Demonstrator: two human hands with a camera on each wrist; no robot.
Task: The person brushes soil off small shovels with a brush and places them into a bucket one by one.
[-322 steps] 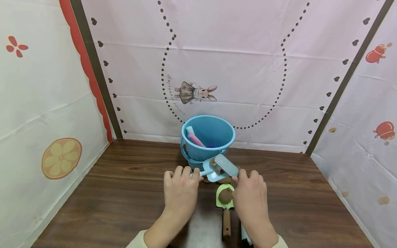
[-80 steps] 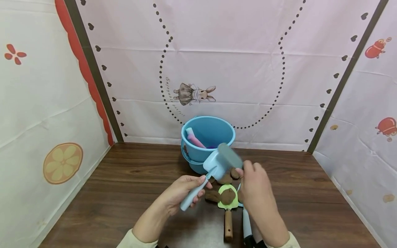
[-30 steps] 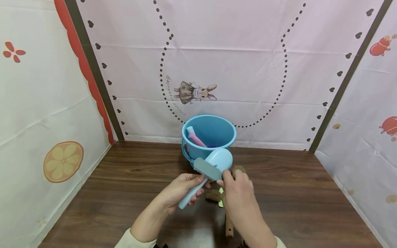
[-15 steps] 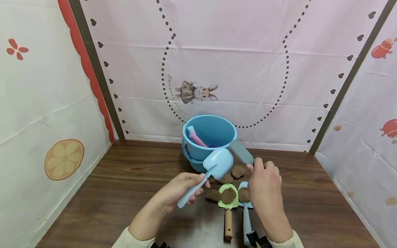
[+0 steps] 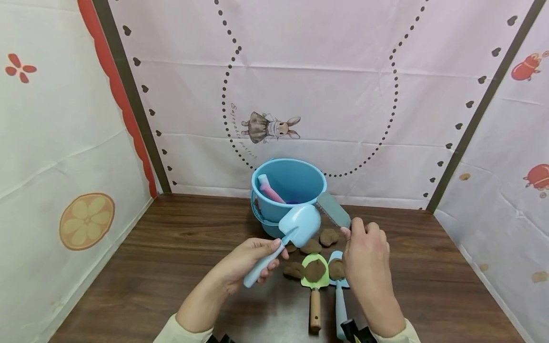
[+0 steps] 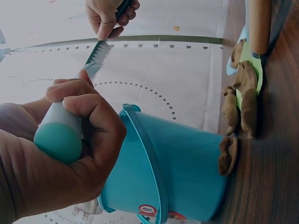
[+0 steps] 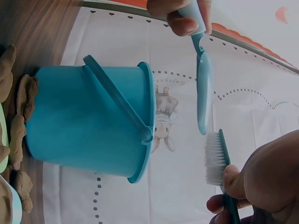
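My left hand (image 5: 242, 264) grips the pale blue handle of a toy shovel (image 5: 300, 223), its scoop raised in front of the bucket's lower right side. In the right wrist view the scoop appears edge-on, as a thin blade (image 7: 204, 93). My right hand (image 5: 368, 259) holds a hand brush (image 5: 333, 209) with a grey-green back, just right of the scoop and apart from it. White bristles (image 7: 215, 161) point towards the bucket side in the right wrist view. The brush handle is mostly hidden by my fingers.
A blue bucket (image 5: 274, 213) stands behind, with a pink tube-like item (image 5: 271, 191) inside. On the wooden table lie a green shovel (image 5: 315, 309) and another blue shovel (image 5: 340, 305), each bearing a brown lump. Several brown lumps (image 5: 293, 270) lie around them.
The brush has moved from over the shovel's neck to the right, off the shovel. Brown matter seen on the scoop in the oldest frame is gone; a lump lies left of the green shovel.
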